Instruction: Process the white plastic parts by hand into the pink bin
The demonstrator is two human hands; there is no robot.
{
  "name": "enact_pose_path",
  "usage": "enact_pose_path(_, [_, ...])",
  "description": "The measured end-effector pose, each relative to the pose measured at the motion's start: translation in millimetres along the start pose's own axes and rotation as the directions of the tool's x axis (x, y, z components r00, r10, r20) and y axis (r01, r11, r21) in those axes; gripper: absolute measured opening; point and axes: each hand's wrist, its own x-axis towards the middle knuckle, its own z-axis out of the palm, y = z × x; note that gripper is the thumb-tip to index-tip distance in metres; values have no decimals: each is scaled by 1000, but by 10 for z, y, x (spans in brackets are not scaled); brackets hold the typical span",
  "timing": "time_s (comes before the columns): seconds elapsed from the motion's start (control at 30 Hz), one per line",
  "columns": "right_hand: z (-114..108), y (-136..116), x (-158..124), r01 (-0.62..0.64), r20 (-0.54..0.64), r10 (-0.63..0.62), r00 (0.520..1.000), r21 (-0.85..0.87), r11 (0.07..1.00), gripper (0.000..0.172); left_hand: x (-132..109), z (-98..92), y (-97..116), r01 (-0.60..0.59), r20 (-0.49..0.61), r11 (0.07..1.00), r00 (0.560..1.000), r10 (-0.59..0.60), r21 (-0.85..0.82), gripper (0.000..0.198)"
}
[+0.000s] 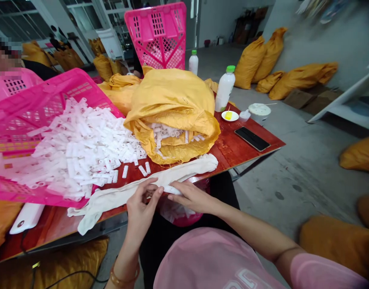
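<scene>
My left hand [145,197] pinches one end of a white plastic tube piece [174,190] between thumb and fingers. At its other end my right hand [192,196] is closed round the same piece, covering part of it. Both hands are just in front of a rolled white cloth [172,172] lying along the table's near edge. Beyond the cloth, a heap of similar white tube pieces [88,144] spills from a tipped pink basket [39,196]. A yellow woven sack [175,92] lies with its mouth towards me, more tubes inside. Below my hands, a pink container [188,220] holds white pieces.
On the red table [229,150] are a phone [252,139], a white bottle [225,90], a small dish [229,116] and a lidded tub [259,112]. Another person [15,80] sits at the left. Full sacks [250,62] stand on the floor. A cable [72,273] runs below left.
</scene>
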Motion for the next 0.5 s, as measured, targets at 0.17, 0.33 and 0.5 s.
enact_pose_path(0.17, [-23, 16, -10, -21, 24, 18, 1000, 98, 995, 22, 63, -124, -26, -15, 151, 1000, 988, 16, -6, 22])
enact_pose_path(0.33, [52, 48, 12, -56, -79, 54, 995, -19, 998, 15, 51, -61, 29, 34, 152, 999, 988, -32, -13, 25])
enact_pose_path(0.5, [62, 76, -32, -181, 162, 107, 981, 570, 801, 25, -13, -2, 25, 40, 213, 997, 977, -25, -67, 29])
